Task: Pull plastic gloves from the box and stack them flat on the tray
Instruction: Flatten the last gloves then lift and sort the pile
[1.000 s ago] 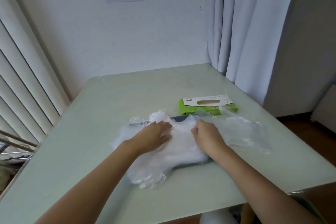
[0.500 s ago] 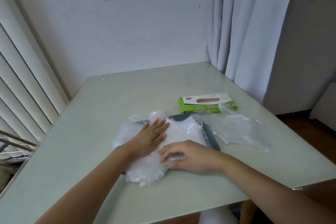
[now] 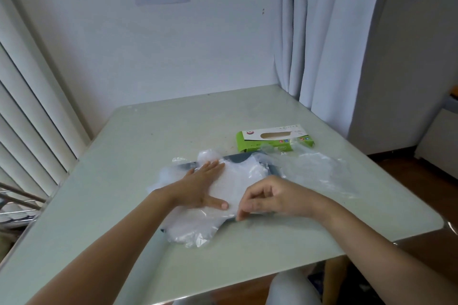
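A stack of clear plastic gloves (image 3: pixel 235 181) lies on a dark grey tray (image 3: pixel 239 157) in the middle of the table, spilling over its near and left edges. My left hand (image 3: pixel 200 187) lies flat on the stack with straight fingers, pressing it down. My right hand (image 3: pixel 270 197) hovers at the stack's near right edge with fingers curled; its fingertips touch or pinch the plastic there, I cannot tell which. The green and white glove box (image 3: pixel 275 140) lies flat behind the tray. One loose glove (image 3: pixel 314 171) lies spread on the table to the right of the tray.
The pale green table (image 3: pixel 138 151) ends close to me and at the right. A white curtain (image 3: pixel 322 39) hangs at the back right, blinds (image 3: pixel 27 116) at the left. A metal rack (image 3: pixel 17 203) stands beside the table's left edge.
My right hand slid from the far right of the stack to its near edge, then lifted and curled its fingers. My left hand flattened on the stack and stayed there.
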Demonstrator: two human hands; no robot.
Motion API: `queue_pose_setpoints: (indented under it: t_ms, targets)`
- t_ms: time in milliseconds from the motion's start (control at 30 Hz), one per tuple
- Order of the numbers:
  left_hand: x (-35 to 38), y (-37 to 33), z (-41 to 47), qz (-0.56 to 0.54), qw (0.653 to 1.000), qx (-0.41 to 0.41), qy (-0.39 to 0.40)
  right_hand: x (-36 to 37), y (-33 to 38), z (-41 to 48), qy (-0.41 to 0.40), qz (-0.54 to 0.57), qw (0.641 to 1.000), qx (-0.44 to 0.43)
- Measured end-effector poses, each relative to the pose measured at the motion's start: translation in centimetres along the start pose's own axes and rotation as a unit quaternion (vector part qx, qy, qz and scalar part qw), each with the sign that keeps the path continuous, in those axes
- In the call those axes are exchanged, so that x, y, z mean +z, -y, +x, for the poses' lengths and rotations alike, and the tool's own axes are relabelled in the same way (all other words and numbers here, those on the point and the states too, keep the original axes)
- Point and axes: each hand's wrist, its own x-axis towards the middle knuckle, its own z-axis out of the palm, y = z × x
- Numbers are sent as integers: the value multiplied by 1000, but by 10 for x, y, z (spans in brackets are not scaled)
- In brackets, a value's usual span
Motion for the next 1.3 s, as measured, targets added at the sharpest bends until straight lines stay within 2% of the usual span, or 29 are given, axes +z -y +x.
queue_pose_setpoints:
  t_ms: [100,200,267,333,400,467,533,567,700,767,933,1100,1300]
  targets:
    - [-18,-5,-7,-80,996,-45,-14,-22,-12,-12,-135,-44,989,37]
    - [-39,-13,-17,-161,984,-41,-59,-50,-19,-31,-237,-113,962,69]
    - [-49,-18,-27,-220,972,-36,-76,-68,-31,-46,-263,-196,937,118]
    - [-55,-20,-37,-235,968,-33,-84,-76,-44,-59,-263,-261,910,185]
    - [-57,-21,-42,-204,972,-49,-105,-74,-54,-66,-267,-301,883,241]
    - [-59,-25,-41,-56,984,-75,-154,-68,-60,-69,-274,-336,861,267]
    - [-57,-38,-37,89,974,-71,-194,-61,-65,-70,-283,-375,842,264]
    - [-55,-48,-35,117,969,-53,-212,-57,-68,-69,-291,-397,832,257]
    - [-39,-100,-21,31,965,90,-244,-52,-81,-68,-322,-455,798,229]
    - [-27,-125,-7,-27,963,131,-233,-56,-86,-68,-330,-432,815,203]
    - [-3,-168,37,-98,968,123,-196,-64,-86,-75,-357,-346,854,155]
    - [10,-196,70,-115,955,113,-248,-71,-68,-88,-393,-245,884,58]
    - [3,-191,82,-99,948,96,-287,-104,-66,-117,-358,-122,919,111]
